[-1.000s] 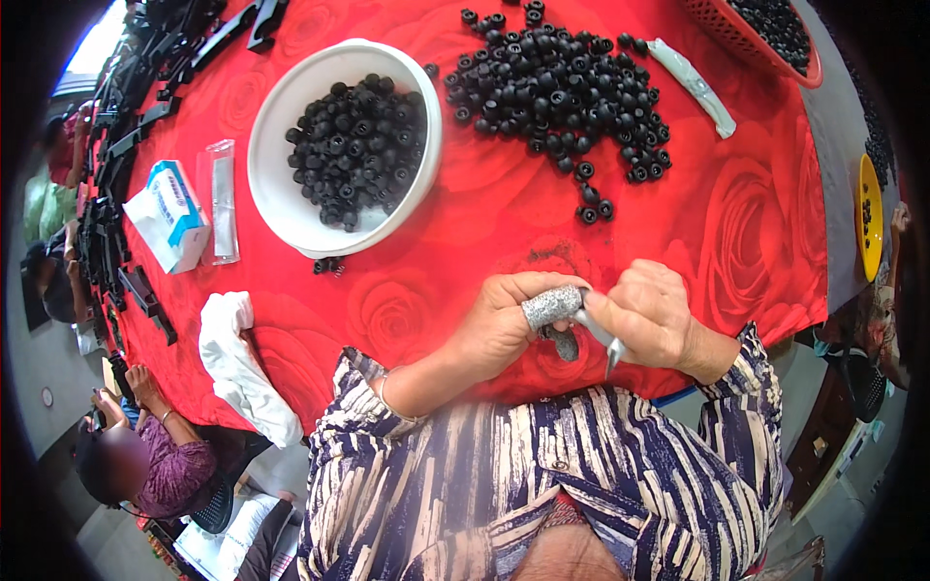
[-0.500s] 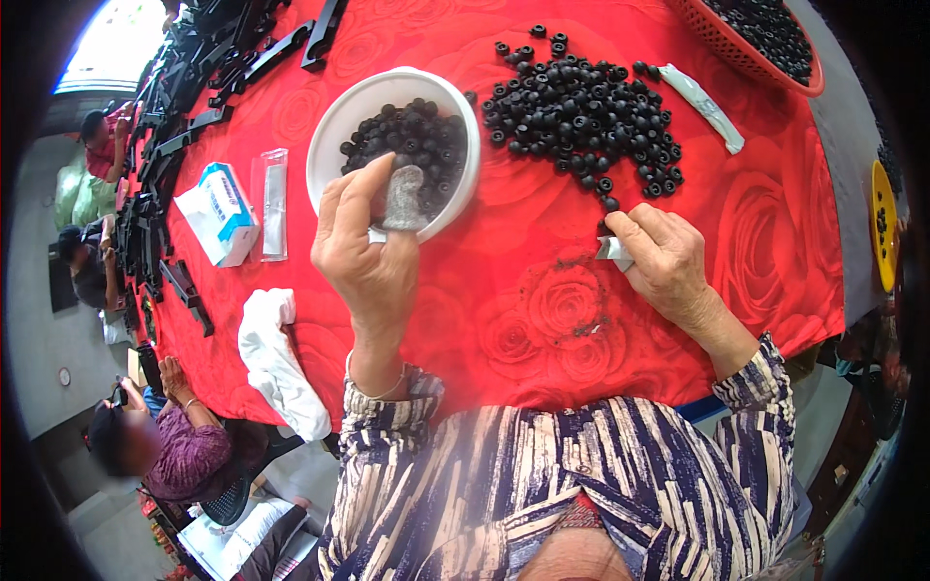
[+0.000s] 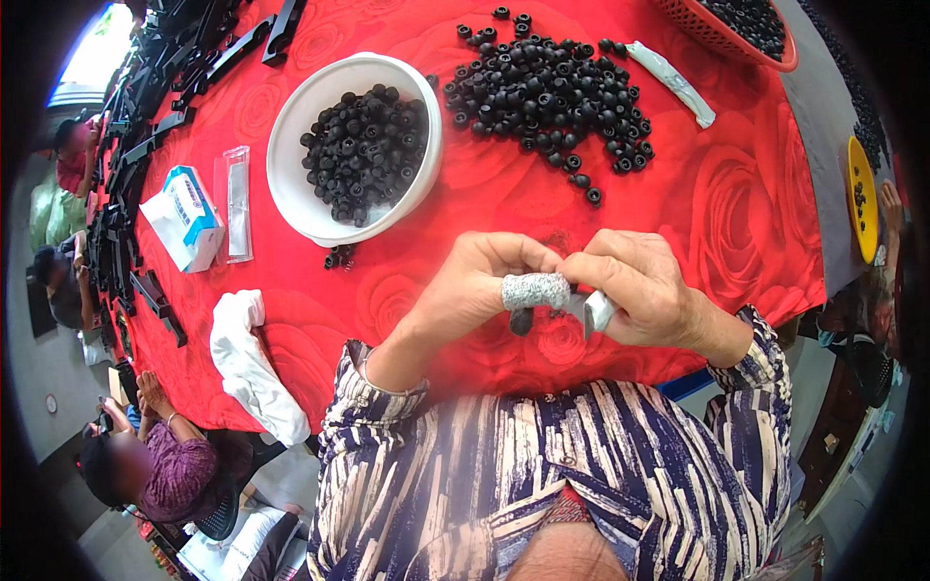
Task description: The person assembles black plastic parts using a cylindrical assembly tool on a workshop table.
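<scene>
My left hand (image 3: 470,289) and my right hand (image 3: 635,290) meet fingertip to fingertip, low over the red cloth. A grey knitted wrap (image 3: 536,290) covers my left thumb. Both hands are closed; whatever my left fingers pinch is hidden between them. My right hand grips a small flat blade-like tool (image 3: 598,313) with a white-wrapped part. Below the left thumb shows a dark rounded tip (image 3: 521,321), unclear in kind. Beyond my hands lies a pile of small round black caps (image 3: 552,92) with hollow ends. More black caps (image 3: 363,150) fill part of a white bowl (image 3: 288,208).
A white-wrapped strip (image 3: 670,82) lies right of the pile. Left of the bowl are a clear plastic sleeve (image 3: 238,203), a blue-white box (image 3: 189,223) and a white cloth (image 3: 252,363). Long black parts (image 3: 145,145) crowd the left edge. A red basket (image 3: 717,34) stands far right.
My left hand has left the bowl and come right, toward me. My right hand has moved slightly left and nearer from the pile's edge, and the two now meet. The view has shifted.
</scene>
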The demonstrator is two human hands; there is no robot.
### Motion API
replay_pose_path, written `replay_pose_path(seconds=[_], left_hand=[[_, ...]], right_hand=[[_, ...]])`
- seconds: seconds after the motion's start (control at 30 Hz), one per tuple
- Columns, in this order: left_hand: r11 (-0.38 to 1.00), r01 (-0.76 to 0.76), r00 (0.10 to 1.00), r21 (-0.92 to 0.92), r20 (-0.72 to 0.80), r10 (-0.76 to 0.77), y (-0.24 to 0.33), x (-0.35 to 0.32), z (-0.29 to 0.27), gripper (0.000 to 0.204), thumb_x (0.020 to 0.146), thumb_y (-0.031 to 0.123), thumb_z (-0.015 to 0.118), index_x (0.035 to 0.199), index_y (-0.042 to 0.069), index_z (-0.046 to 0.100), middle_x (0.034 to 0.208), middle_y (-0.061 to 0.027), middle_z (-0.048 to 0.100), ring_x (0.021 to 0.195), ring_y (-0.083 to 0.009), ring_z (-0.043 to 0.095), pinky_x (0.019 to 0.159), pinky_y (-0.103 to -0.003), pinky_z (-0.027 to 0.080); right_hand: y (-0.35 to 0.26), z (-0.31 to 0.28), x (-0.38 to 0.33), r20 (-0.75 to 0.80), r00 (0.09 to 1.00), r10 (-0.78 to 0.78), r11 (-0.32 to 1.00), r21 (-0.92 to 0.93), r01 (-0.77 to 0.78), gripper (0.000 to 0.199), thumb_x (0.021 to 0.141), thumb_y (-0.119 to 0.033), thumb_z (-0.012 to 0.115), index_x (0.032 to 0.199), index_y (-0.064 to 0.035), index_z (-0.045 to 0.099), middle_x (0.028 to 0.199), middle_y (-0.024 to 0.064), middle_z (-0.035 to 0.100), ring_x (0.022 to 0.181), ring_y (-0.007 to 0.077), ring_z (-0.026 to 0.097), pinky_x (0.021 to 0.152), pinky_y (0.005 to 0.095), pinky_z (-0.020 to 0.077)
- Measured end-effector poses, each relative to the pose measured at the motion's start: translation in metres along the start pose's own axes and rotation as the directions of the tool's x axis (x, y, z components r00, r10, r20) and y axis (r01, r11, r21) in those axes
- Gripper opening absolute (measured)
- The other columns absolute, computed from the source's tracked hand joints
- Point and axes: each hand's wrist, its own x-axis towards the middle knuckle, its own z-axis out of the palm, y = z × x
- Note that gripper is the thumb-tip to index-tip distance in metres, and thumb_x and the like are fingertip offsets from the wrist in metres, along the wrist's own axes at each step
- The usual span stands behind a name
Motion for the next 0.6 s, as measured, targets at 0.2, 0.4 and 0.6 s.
replay_pose_path(seconds=[0.2,0.4,0.6], left_hand=[[0.899,-0.006,0.999,-0.437,0.038,0.025,-0.019,0.009,-0.001,0.025,0.084,0.011,0.067,0.104,-0.002,0.063,0.086,-0.0047,0.065,0.071,-0.0081,0.06,0.061,-0.019,0.049],[0.912,0.113,0.989,-0.394,0.134,-0.065,-0.021,0.005,-0.002,0.025,0.085,0.013,0.066,0.105,-0.002,0.063,0.084,-0.0048,0.065,0.069,-0.0084,0.059,0.06,-0.019,0.049],[0.923,0.15,0.984,-0.355,0.149,-0.103,-0.02,0.003,-0.001,0.024,0.085,0.012,0.066,0.104,-0.002,0.064,0.086,-0.0055,0.065,0.071,-0.0086,0.06,0.058,-0.02,0.049]], right_hand=[[0.007,0.005,0.002,-0.003,0.957,0.29,0.916,0.292,-0.276,0.028,0.069,-0.004,0.076,0.092,-0.0021,0.061,0.074,0.005,0.058,0.062,0.013,0.052,0.054,0.0257,0.041],[0.011,0.001,-0.008,0.1,0.959,0.266,0.885,0.368,-0.284,0.026,0.068,-0.005,0.077,0.09,-0.0001,0.064,0.072,0.0051,0.06,0.058,0.0125,0.052,0.05,0.0254,0.0399],[0.008,0.001,-0.01,0.022,0.988,0.151,0.941,0.303,-0.151,0.03,0.067,-0.007,0.079,0.091,0.0022,0.064,0.069,0.008,0.06,0.053,0.0152,0.054,0.045,0.0279,0.0402]])
